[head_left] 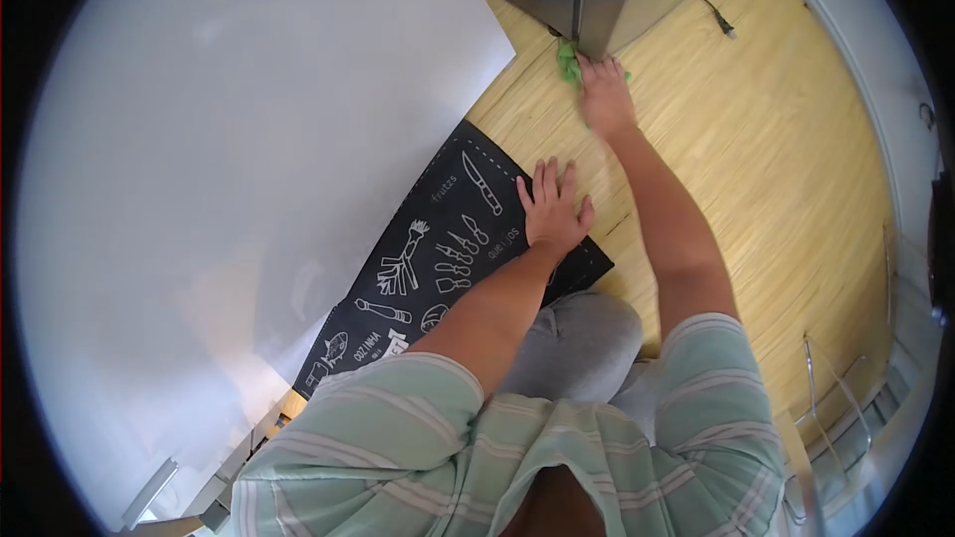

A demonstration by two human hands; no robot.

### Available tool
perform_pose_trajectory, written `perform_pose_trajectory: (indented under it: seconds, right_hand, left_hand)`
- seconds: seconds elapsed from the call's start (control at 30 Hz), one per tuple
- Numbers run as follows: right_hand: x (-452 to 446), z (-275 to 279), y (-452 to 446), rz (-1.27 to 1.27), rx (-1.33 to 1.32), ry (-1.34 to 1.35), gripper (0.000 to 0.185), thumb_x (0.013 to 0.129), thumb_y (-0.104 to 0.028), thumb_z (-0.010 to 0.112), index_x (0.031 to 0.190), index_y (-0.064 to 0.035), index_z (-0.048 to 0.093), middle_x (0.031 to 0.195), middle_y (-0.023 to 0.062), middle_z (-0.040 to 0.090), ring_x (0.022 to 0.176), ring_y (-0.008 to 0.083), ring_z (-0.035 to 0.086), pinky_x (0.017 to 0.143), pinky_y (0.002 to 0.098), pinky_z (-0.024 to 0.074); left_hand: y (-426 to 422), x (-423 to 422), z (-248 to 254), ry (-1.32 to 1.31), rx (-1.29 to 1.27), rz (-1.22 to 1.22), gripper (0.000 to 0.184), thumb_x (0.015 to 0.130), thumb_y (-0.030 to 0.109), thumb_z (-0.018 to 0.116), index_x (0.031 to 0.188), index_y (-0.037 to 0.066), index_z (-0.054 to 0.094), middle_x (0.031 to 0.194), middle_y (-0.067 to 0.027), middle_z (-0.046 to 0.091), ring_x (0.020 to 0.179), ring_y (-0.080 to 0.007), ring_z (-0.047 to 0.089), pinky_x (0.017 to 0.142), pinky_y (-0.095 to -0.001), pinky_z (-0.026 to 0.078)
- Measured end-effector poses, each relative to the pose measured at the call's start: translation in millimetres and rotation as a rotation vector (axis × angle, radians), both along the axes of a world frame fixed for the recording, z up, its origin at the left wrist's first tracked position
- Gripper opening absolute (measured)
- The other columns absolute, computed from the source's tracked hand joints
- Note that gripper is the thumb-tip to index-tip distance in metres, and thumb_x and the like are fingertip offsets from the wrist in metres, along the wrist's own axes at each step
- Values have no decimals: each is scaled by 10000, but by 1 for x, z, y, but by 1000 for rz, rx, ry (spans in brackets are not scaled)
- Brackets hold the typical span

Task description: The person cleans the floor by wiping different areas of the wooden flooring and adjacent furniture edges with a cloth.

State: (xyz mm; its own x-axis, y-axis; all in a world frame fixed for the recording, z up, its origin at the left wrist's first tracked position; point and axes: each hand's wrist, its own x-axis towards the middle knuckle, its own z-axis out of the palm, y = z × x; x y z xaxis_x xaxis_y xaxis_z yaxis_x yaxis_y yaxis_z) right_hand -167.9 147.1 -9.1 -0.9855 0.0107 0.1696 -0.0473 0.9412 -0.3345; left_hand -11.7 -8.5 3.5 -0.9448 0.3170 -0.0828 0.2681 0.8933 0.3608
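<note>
My right hand (pixel 607 97) reaches far forward and presses a crumpled green cloth (pixel 569 64) against the wood-look floor (pixel 776 159), right by the bottom corner of a dark grey metallic appliance (pixel 597 0). Most of the cloth is hidden under the palm and fingers. Closer to me, my left hand (pixel 555 211) lies flat with fingers spread at the edge of a black kitchen mat (pixel 428 209). White drawings of knives, utensils and food cover the mat. Nothing is in the left hand.
A large white smooth panel (pixel 249 139) fills the left side, alongside the mat. A short dark cable with a plug (pixel 726 26) lies on the floor at upper right. Thin metal rods (pixel 814 378) stand at lower right. My bent knee (pixel 582 338) rests beside the mat.
</note>
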Motion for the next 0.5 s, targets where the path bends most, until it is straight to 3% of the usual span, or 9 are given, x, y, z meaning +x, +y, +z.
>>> perform_pose_trajectory:
  seconds: [0.1,0.2,0.3,0.43,0.5]
  right_hand:
    - [-14,-4,-42,-80,-30,-46,450,863,-50,479,1310,-50,534,1357,125,535,1309,298,436,1143,439,286]
    - [20,1,-61,333,-107,11,464,855,-64,489,1317,-27,515,1394,127,508,1335,296,410,1154,437,266]
    - [19,-2,-20,526,-166,-113,473,848,-59,485,1318,-9,508,1440,120,466,1359,290,386,1167,432,247]
    - [-7,6,-49,57,-31,-49,479,829,-38,493,1307,-20,533,1447,114,460,1383,278,354,1173,416,241]
    - [4,9,-85,107,-55,-98,484,835,-47,482,1316,-23,528,1451,117,455,1388,280,344,1175,415,235]
  left_hand:
    - [1,0,3,16,-16,-5,672,864,426,519,1444,118,378,1456,-190,323,1405,-377,233,1122,-641,94]
    - [0,0,4,-64,-47,-16,675,867,427,513,1451,120,371,1464,-186,314,1406,-374,230,1122,-642,93]
    - [1,-1,0,-28,-17,-4,671,868,428,512,1447,118,375,1470,-184,304,1409,-371,224,1123,-642,90]
    - [0,-1,3,-22,-6,1,694,862,442,509,1453,106,370,1486,-167,314,1436,-356,191,1134,-630,49]
    - [2,-6,12,-242,-305,-82,718,860,457,511,1460,93,358,1487,-167,311,1442,-364,162,1137,-627,29]
